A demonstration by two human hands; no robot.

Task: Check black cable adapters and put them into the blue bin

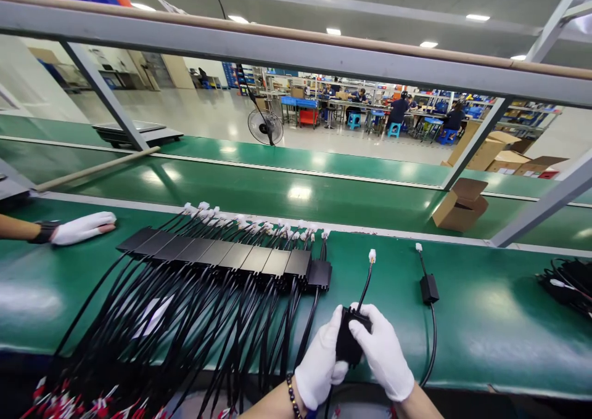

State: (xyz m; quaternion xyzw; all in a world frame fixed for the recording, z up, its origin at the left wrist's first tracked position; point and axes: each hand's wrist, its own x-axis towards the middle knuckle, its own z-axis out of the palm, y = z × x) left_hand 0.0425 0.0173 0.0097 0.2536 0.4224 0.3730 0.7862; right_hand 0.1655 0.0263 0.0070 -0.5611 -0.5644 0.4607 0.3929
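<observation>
Both of my hands wear white gloves and are closed around one black box module [348, 340] near the table's front edge. My left hand [320, 358] grips its left side and underside. On the right side, my right hand [383, 350] has its thumb across the top face. A short cable rises from the module to a white connector [372, 256]. To the left lies a long row of similar black modules [240, 257], with white connectors [250, 223] behind and black cables [203, 320] hanging over the front edge. Another black module [430, 288] with a cable lies at right.
Another person's gloved hand [86, 228] rests on the green table [490, 320] at far left. A bundle of black cables [568, 283] lies at far right. An open cardboard box [460, 206] stands behind the rail. Metal frame bars [296, 43] cross above.
</observation>
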